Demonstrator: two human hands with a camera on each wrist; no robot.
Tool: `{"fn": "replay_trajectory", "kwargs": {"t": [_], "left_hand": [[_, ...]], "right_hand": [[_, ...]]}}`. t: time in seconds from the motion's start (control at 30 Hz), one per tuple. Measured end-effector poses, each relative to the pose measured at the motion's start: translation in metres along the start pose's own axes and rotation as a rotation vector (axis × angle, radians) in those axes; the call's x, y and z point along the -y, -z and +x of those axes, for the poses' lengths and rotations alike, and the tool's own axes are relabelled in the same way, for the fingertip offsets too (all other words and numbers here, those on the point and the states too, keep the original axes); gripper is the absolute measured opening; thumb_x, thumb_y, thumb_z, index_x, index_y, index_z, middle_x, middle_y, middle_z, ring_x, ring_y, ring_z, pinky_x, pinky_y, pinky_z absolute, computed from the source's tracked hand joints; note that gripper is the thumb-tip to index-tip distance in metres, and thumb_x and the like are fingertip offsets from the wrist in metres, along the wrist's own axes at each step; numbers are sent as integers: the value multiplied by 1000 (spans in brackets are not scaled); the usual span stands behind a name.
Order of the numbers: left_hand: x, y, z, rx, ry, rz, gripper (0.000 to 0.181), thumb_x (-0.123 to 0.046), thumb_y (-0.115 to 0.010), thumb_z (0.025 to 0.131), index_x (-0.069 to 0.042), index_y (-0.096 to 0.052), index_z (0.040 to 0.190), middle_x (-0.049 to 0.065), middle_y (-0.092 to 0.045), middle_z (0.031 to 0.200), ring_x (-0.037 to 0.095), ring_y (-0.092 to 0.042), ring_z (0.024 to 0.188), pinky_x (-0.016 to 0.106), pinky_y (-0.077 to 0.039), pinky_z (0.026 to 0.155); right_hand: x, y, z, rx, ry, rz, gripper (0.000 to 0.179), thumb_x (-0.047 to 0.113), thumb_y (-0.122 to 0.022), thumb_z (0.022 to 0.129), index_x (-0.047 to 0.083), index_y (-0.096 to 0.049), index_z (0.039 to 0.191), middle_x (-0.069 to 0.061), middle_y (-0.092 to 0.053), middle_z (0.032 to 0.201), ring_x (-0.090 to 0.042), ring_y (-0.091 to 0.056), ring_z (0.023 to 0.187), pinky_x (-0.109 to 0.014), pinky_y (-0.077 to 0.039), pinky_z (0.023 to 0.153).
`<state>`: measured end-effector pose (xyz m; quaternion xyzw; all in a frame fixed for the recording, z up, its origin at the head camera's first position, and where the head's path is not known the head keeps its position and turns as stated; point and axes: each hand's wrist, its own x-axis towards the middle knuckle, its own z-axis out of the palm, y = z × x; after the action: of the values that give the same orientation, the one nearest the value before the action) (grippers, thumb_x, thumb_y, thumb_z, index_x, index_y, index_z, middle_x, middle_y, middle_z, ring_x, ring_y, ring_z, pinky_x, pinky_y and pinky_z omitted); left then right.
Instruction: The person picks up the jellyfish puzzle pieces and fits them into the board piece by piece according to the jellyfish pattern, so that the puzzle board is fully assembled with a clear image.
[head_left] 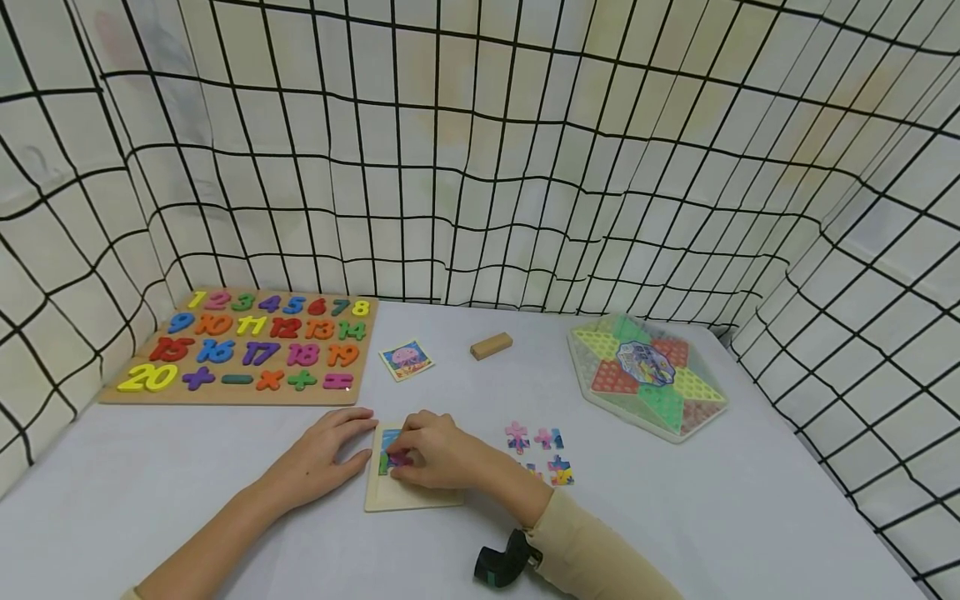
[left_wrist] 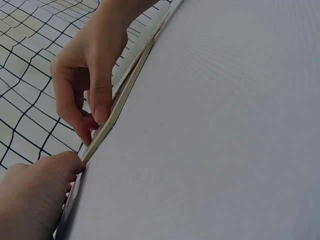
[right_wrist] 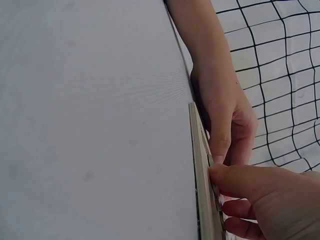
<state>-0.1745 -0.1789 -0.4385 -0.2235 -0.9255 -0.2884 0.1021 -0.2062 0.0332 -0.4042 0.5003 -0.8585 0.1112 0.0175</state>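
Observation:
A small wooden jigsaw tray [head_left: 412,497] lies on the white table, with a blue and green section filled at its upper left. My right hand [head_left: 437,454] is over this tray and pinches a purple puzzle piece [head_left: 402,458] with thumb and fingers, partly hidden by them. Relaxed and nearly straight, the fingers of my left hand [head_left: 324,457] touch the tray's left edge. In the right wrist view, the right thumb [right_wrist: 235,177] is at the tray's rim [right_wrist: 200,175]. Several loose puzzle pieces [head_left: 560,470] lie right of the right hand, some hidden behind the forearm.
A number board [head_left: 243,379] stands at the back left. Behind the tray lie a square picture card [head_left: 407,360] and a wooden block [head_left: 491,346]. A hexagonal game box [head_left: 648,375] is at the right. Black netting [head_left: 472,179] over white cloth encloses the table.

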Motion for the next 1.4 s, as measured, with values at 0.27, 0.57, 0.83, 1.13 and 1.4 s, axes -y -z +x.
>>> {"fn": "replay_trajectory", "kwargs": {"t": [0.27,0.57,0.83,1.13,1.4], "left_hand": [[-1,0,1,-4,-7,-4,39,-18,-67,82,-2,-60,117,12,-52,125,33,-44,119,51,-39,95],[0,-1,1,-5,-8,-8,39,-17,-67,82,-2,-60,117,12,-52,125,32,-45,118,51,-40,95],[-2,-1,-1,3,16,12,39,-18,-68,82,-3,-61,117,11,-52,125,32,-44,119,51,-40,95],[-1,-2,0,5,17,10,39,-18,-68,82,-3,-61,117,11,-52,125,32,-44,120,51,-39,95],[-2,0,-1,3,9,3,38,-16,-67,82,-2,-61,117,12,-52,125,33,-44,119,51,-39,95]], "right_hand": [[-8,-5,0,-58,51,79,23,32,-68,82,16,-72,98,8,-58,87,2,-47,80,-7,-33,66],[-8,-4,-2,-56,21,13,16,29,-64,86,20,-72,96,11,-58,86,1,-47,79,-12,-31,65],[-19,5,-21,-35,-89,26,16,26,-65,85,20,-70,100,10,-58,88,-3,-46,82,-17,-33,69],[-44,17,-49,-32,-233,84,22,25,-62,88,17,-67,108,6,-57,100,-9,-46,95,-23,-41,81],[-64,23,-74,-81,-286,78,26,23,-63,87,12,-64,111,0,-56,106,-13,-44,96,-28,-43,82]]}}
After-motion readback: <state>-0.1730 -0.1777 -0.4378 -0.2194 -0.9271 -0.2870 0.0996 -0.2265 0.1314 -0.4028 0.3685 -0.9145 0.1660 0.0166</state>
